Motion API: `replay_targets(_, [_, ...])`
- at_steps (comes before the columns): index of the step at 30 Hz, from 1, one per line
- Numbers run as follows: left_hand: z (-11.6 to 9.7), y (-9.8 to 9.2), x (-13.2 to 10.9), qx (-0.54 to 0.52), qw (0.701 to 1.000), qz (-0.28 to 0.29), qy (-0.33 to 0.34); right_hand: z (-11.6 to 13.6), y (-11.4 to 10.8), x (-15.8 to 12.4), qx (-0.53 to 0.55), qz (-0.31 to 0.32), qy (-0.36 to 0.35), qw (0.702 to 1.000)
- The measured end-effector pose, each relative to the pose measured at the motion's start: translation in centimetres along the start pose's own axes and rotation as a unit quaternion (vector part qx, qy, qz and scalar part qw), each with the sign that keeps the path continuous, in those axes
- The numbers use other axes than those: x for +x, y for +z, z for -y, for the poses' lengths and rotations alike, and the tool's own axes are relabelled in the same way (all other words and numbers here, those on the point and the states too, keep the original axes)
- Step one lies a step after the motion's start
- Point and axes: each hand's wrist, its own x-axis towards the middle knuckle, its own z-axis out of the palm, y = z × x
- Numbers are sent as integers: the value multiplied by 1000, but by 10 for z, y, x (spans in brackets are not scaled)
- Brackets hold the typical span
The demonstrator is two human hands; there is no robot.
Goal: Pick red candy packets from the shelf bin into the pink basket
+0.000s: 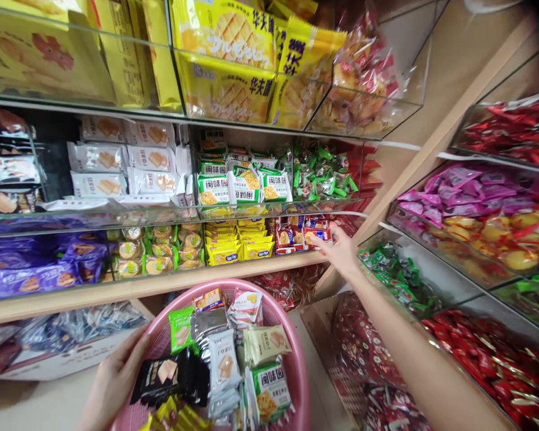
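Note:
My left hand (pixel 114 374) is closed on the left rim of a pink plastic basket (pixel 299 335). Inside the basket lie several wrapped snacks: a black packet (pixel 168 374), a white one (pixel 224 359), a green-and-white one (pixel 269 392) and yellow ones (pixel 175 416) at the near side. My right hand (pixel 341 254) reaches into the lowest shelf compartment at the right end. Its thumb and fingers pinch a small red snack packet (pixel 318 235), with similar red packets (pixel 290 236) beside it.
Clear-fronted shelves hold yellow waffle packs (pixel 233 36), white packets (pixel 150 158), green-and-white packets (pixel 245 182), yellow packets (pixel 222 242) and purple packets (pixel 38 278). A wooden post (pixel 435 129) stands right of my hand. Angled bins with pink packets (pixel 467 188) and red sweets (pixel 489 365) flank my forearm.

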Motion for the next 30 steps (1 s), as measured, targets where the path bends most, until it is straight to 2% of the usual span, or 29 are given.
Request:
replay_targets(3, [-14, 1, -3, -15, 1000, 8, 16, 25, -18, -35, 106, 35, -21, 994])
replay_targets(5, [-19, 2, -4, -25, 1000, 14, 10, 52, -27, -63, 163, 110, -15, 980])
replay_targets(6, [-21, 2, -4, -28, 999, 17, 6, 67, -30, -78, 164, 168, 4, 972])
replay_targets(8, [-21, 2, -4, -30, 999, 24, 1, 97, -32, -108, 166, 298, 30, 940])
replay_targets(10, [-21, 2, -5, -27, 999, 27, -2, 122, -26, -137, 141, 411, 9, 901])
replay_targets(12, [-20, 1, -6, -26, 999, 27, 1, 137, -15, -164, 93, 481, -34, 871])
replay_targets(14, [-19, 0, -7, -30, 999, 23, 4, 143, -1, -191, 14, 515, -92, 852])
replay_targets(17, [-17, 0, -9, -42, 999, 21, 5, 138, 22, -229, -116, 522, -208, 819])
replay_targets(19, [-15, 0, -9, -45, 999, 19, 9, 130, 36, -253, -188, 497, -279, 800])
replay_targets(21, [-11, 0, -8, -41, 999, 18, 16, 119, 50, -274, -229, 454, -334, 794])
replay_targets(25, [-5, 1, -6, -43, 999, 19, 20, 95, 72, -304, -252, 375, -364, 815])
replay_targets(30, [-3, 2, -6, -65, 997, 34, 10, 80, 81, -325, -256, 298, -372, 841])
